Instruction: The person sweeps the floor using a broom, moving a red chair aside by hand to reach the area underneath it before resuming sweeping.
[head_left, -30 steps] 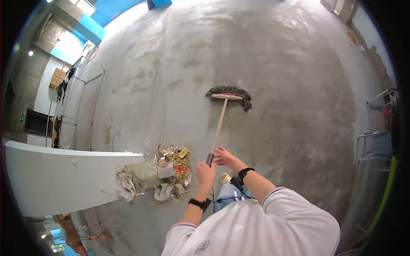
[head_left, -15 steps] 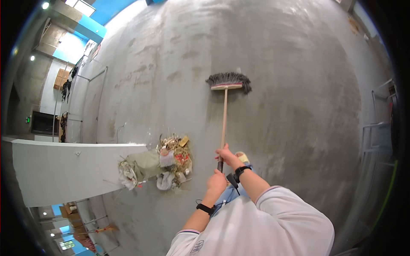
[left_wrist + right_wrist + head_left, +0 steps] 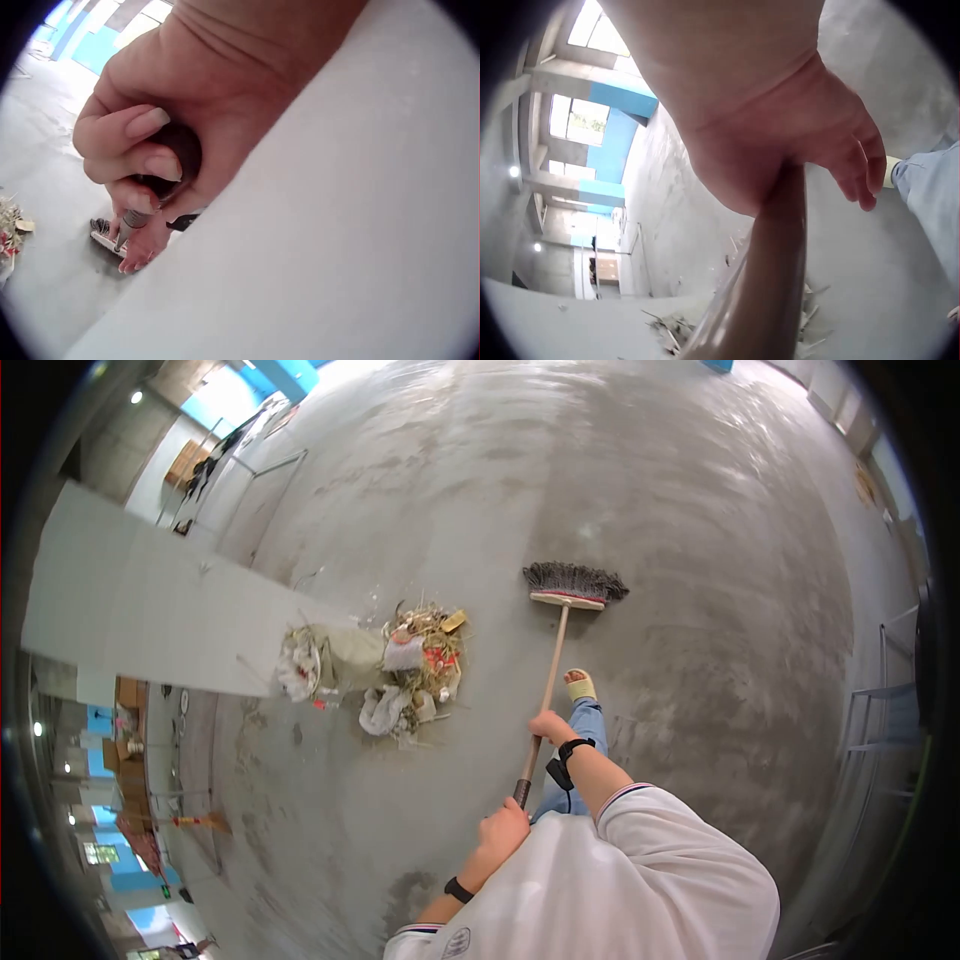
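A mop with a dark grey stringy head (image 3: pixel 577 580) and a wooden handle (image 3: pixel 556 660) reaches forward over the floor. My left hand (image 3: pixel 503 830) grips the dark end of the handle near the white shirt, and in the left wrist view its fingers (image 3: pixel 135 154) curl round the rounded end (image 3: pixel 184 150). Farther up, my right hand (image 3: pixel 550 727) rests against the handle, which lies in the fork of the thumb. In the right wrist view the fingers (image 3: pixel 859 169) stand off the handle (image 3: pixel 769 262), loosely extended.
A heap of straw and rubbish (image 3: pixel 430 650) lies left of the mop, beside a whitish sack (image 3: pixel 350 655) and a white partition (image 3: pixel 160 590). My sandalled foot (image 3: pixel 579 684) is near the handle. Metal frames with a blue-grey chair (image 3: pixel 880 715) stand at the right.
My right hand went from apart to touching the handle, and now sits farther from the left hand. The left hand has come back towards the body. The view has turned and shifted.
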### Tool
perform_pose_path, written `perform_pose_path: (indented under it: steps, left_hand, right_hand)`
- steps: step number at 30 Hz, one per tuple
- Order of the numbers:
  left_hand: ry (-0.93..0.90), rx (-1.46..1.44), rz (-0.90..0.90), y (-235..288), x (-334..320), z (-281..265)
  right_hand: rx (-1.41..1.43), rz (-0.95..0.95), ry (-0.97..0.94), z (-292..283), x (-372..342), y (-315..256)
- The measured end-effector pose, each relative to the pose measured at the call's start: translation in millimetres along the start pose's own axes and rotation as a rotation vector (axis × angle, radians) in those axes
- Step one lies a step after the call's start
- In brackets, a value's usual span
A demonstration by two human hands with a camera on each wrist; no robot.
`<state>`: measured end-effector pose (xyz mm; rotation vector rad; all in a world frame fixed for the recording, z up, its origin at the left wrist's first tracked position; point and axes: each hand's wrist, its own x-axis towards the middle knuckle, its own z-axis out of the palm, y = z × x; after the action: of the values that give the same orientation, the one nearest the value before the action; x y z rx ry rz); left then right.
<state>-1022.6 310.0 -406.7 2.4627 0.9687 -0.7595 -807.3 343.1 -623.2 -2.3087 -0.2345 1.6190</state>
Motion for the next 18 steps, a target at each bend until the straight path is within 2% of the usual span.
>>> perform_pose_path:
  steps: [2,3,5,6,8,10,11,12,13,14,15,16,18]
  left_hand:
    - [-0.031,-0.062,-0.033,-38,-43,25]
    - [-0.074,-0.113,-0.059,-56,-70,39]
    - [-0.046,-0.133,-0.036,-94,-126,51]
    - [-0.053,-0.125,-0.045,-108,-154,50]
    - [-0.08,-0.127,-0.075,-132,-201,47]
    - [-0.101,-0.131,-0.094,-154,-236,59]
    - [-0.048,-0.163,-0.164,-161,-249,68]
    - [0.002,-0.199,-0.234,-168,-258,79]
    - [-0.005,-0.202,-0.233,-174,-264,91]
    - [0.04,-0.327,-0.257,-180,-268,105]
    - [0.086,-0.453,-0.282,-184,-270,119]
    - [0.072,-0.459,-0.289,-186,-273,139]
    - [0.117,-0.608,-0.273,-186,-272,186]
  right_hand:
    - [-0.142,-0.075,-0.036,61,-11,24]
    - [-0.05,-0.054,-0.019,88,-41,31]
    - [-0.014,-0.041,-0.137,132,-102,38]
    - [-0.013,-0.088,-0.208,161,-110,49]
    - [-0.101,0.057,-0.42,199,-136,52]
    - [-0.188,0.122,-0.499,242,-148,57]
    - [-0.125,0.047,-0.488,259,-158,63]
    - [-0.124,0.05,-0.486,274,-165,66]
    - [-0.028,0.077,-0.418,290,-171,69]
    - [0.065,0.106,-0.351,298,-178,72]
    - [0.133,0.061,-0.352,300,-180,80]
    - [0.128,0.075,-0.359,304,-180,87]
    - [0.225,0.067,-0.165,321,-172,108]
